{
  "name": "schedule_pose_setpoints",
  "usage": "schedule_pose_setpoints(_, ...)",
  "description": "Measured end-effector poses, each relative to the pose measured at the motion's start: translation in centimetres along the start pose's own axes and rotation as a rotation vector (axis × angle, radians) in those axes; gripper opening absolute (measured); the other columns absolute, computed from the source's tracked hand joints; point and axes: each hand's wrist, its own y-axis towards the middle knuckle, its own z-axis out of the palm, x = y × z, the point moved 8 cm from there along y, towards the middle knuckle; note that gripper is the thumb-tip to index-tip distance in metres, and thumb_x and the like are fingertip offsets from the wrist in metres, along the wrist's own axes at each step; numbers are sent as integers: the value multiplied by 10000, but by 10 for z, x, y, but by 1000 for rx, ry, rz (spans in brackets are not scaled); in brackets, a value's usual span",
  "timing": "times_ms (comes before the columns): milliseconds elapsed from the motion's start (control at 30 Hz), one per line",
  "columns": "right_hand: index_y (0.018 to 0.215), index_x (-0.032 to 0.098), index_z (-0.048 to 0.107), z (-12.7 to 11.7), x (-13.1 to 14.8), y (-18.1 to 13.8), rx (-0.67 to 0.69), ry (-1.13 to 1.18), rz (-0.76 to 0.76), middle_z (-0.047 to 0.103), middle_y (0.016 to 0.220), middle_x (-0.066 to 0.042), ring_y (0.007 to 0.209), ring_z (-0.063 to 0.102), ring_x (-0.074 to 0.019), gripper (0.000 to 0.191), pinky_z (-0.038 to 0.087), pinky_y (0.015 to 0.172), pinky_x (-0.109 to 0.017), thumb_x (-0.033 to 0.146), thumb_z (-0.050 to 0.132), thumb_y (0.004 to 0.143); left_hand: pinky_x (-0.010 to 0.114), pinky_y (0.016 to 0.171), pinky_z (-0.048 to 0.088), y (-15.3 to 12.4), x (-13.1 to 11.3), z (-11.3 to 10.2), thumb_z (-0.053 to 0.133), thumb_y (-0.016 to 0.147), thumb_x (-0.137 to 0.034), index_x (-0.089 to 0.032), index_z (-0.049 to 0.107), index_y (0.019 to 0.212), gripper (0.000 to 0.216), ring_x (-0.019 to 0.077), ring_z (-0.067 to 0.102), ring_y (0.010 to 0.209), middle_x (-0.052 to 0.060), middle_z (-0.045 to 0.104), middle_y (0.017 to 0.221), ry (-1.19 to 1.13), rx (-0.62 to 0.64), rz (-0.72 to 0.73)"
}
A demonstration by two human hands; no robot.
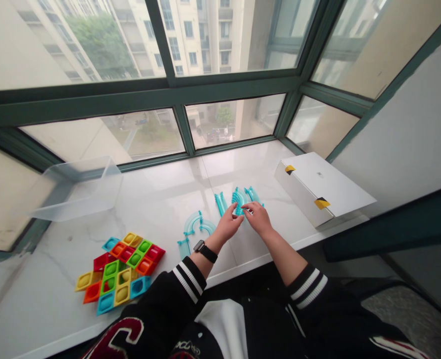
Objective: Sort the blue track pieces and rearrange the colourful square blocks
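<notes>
My left hand (230, 223), with a dark watch (206, 251) on its wrist, is at the near end of several nested clear-blue curved track pieces (238, 195). Its thumb and forefinger close around the near end. From the other side my right hand (257, 217) pinches at the same end; its fingertips partly hide what is between them. A straight blue track piece (220, 203) lies just left of the curved ones, another straight piece (253, 194) to their right. Further left lie a loose curved track piece (193, 222) and a short straight piece (183, 248), partly behind my left arm.
Colourful linked square pop toys (125, 269) spread over the left of the white marble-look ledge (160, 194). A clear plastic bin (81, 192) stands at the back left. On the right sits a white box (323, 184) with yellow-black tape tabs. Green-framed windows (235, 89) border the ledge.
</notes>
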Motion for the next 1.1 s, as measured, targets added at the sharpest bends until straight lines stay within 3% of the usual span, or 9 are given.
schedule_pose_setpoints(433,1068,234,790,0,1,-1,19,4,4,720,1044,-57,847,681,-191,235,552,867,-366,199,617,912,425,962,593,2,7,1,708,913,-326,-213,441,1570,719,211,691,1042,193,464,1625,8,-3,7)
schedule_pose_setpoints(600,1067,240,787,-1,2,0,27,-2,-8,730,1058,-56,811,694,-183,229,558,852,-364,195,624,912,353,818,607,1,11,1,683,934,-348,-179,396,1595,740,187,687,923,179,676,1356,-10,18,-33)
schedule_pose_setpoints(700,1078,240,784,-2,1,0,30,0,-9,732,1062,-55,810,697,-184,236,563,851,-366,198,624,910,338,795,601,0,11,2,690,933,-353,-169,386,1599,755,178,682,889,161,718,1248,-26,25,-47)
schedule_pose_setpoints(767,1103,238,779,-2,1,0,32,-4,-9,729,1076,-56,808,693,-183,253,565,853,-370,200,621,908,338,784,603,-1,9,2,700,925,-348,-171,394,1592,756,170,677,880,187,684,1330,-40,22,-50)
schedule_pose_setpoints(867,1185,251,761,-4,2,-3,33,-31,-17,714,1095,-60,796,676,-179,309,570,855,-378,220,617,913,331,753,612,-5,1,-1,714,907,-328,-208,425,1571,735,156,668,889,214,521,1559,-64,17,-33)
schedule_pose_setpoints(967,1271,267,725,-10,3,-11,5,-42,-25,687,1098,-70,789,660,-180,367,581,851,-388,268,621,919,307,720,616,-12,-14,-20,719,895,-321,-238,471,1537,693,154,659,915,186,463,1614,-62,-16,26)
schedule_pose_setpoints(1100,1350,262,667,-26,11,-32,-51,7,-41,668,1085,-73,773,649,-185,424,593,798,-375,304,610,932,301,707,610,-25,-39,-81,681,906,-339,-217,561,1439,559,154,662,896,152,605,1456,-49,-111,121)
